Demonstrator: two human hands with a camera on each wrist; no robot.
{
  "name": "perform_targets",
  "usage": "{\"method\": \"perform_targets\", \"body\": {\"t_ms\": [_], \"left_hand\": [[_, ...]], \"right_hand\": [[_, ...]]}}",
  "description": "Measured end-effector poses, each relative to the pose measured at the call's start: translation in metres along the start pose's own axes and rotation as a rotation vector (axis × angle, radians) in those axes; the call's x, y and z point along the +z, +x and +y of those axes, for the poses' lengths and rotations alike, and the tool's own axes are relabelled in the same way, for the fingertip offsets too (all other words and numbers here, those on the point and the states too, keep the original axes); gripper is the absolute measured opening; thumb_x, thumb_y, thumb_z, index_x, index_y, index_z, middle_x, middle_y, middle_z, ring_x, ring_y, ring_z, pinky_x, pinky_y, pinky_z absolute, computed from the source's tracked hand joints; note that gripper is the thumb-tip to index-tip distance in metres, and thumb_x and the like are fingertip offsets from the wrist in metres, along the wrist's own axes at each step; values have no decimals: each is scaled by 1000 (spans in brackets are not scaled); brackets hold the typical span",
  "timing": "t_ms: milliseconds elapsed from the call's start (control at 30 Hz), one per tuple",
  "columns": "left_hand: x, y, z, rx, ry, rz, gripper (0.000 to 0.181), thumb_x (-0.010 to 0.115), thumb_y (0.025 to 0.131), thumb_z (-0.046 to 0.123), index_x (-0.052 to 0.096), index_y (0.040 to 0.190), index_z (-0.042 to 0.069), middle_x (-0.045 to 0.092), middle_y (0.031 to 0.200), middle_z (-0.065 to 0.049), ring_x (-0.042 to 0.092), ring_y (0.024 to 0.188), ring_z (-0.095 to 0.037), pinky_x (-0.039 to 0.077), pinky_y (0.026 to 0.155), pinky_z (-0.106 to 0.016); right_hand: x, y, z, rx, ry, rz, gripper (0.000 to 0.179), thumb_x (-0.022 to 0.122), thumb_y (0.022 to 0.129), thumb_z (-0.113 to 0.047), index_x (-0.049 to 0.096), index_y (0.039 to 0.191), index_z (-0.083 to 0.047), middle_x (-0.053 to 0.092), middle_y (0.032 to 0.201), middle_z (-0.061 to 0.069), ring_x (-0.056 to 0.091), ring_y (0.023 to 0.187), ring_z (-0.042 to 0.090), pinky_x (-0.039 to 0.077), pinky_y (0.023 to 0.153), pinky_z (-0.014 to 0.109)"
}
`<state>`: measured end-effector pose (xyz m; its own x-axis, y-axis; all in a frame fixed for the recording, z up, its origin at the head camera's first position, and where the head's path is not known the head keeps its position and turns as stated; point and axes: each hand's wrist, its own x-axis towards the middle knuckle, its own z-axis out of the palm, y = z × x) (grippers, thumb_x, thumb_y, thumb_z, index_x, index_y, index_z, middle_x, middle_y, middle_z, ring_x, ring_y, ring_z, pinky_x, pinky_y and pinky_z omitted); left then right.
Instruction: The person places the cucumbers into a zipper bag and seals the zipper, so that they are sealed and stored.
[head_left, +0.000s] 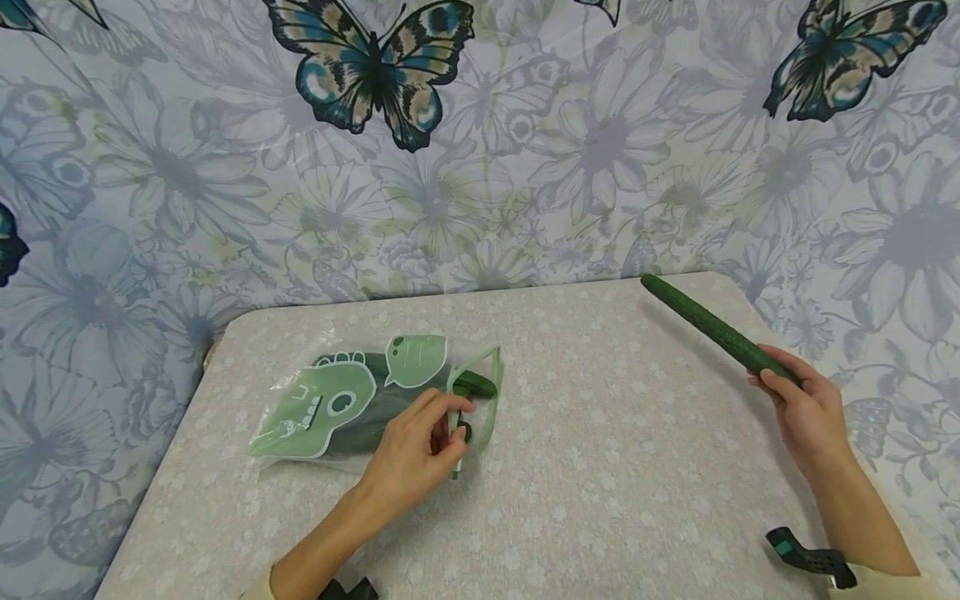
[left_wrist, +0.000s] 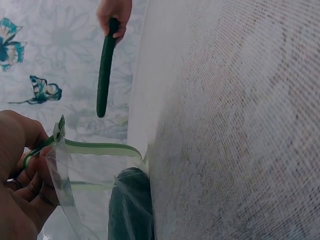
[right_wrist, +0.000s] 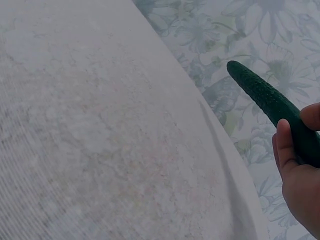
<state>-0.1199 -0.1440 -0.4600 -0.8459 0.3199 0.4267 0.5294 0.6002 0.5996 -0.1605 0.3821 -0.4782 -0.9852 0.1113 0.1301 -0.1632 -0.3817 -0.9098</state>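
Observation:
A clear zip bag (head_left: 347,406) with green cartoon prints lies on the left half of the table, its mouth facing right. Inside are dark green cucumbers; one cucumber end (head_left: 475,384) shows at the mouth. My left hand (head_left: 415,442) pinches the bag's green-edged rim, holding the mouth apart, as the left wrist view also shows in the zip strip (left_wrist: 102,148). Over the table's right side, my right hand (head_left: 810,408) grips a long cucumber (head_left: 708,323) by its near end. The far end of this cucumber points up and left, away from the bag.
A pale floral cloth covers the table (head_left: 570,467). Behind it hangs a flower-patterned backdrop (head_left: 495,208) with butterflies, close to the table's back edge. A dark strap (head_left: 810,557) sits by the right wrist.

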Motion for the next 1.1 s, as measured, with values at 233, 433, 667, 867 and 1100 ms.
{"method": "perform_targets", "body": {"t_ms": [233, 433, 667, 867, 1100], "left_hand": [[0, 0, -1, 14, 1, 4, 31, 73, 96, 7, 70, 121, 24, 54, 90, 12, 49, 67, 4, 46, 56, -17], [-1, 0, 0, 16, -1, 1, 30, 72, 96, 7, 70, 121, 22, 54, 91, 12, 50, 68, 4, 47, 57, -17], [-2, 0, 0, 9, -4, -4, 30, 72, 96, 7, 70, 122, 23, 55, 92, 11, 51, 68, 3, 47, 57, -17], [-2, 1, 1, -13, 2, -11, 30, 72, 96, 8, 70, 121, 26, 54, 91, 13, 50, 66, 3, 47, 56, -18], [-3, 1, 1, -22, -1, -13, 30, 72, 97, 8, 70, 121, 26, 54, 91, 13, 50, 67, 3, 47, 57, -18]], "right_hand": [[4, -1, 3, -17, 35, -46, 37, 50, 105, 14, 69, 135, 3, 68, 133, 0, 76, 103, 13, 62, 91, 20], [7, -2, 2, 14, -32, -68, 37, 51, 107, 10, 70, 137, -3, 63, 135, -3, 75, 104, 11, 61, 92, 18], [16, -4, 3, 12, -115, -144, 38, 51, 108, 8, 68, 139, -4, 62, 139, -2, 74, 106, 9, 60, 94, 17], [24, -7, 4, -10, -130, -239, 41, 46, 108, 11, 60, 146, 4, 63, 145, -1, 70, 115, 9, 58, 97, 17], [36, -7, 5, 12, -138, -287, 41, 45, 109, 9, 58, 148, 5, 64, 144, -1, 71, 113, 9, 59, 96, 19]]}}
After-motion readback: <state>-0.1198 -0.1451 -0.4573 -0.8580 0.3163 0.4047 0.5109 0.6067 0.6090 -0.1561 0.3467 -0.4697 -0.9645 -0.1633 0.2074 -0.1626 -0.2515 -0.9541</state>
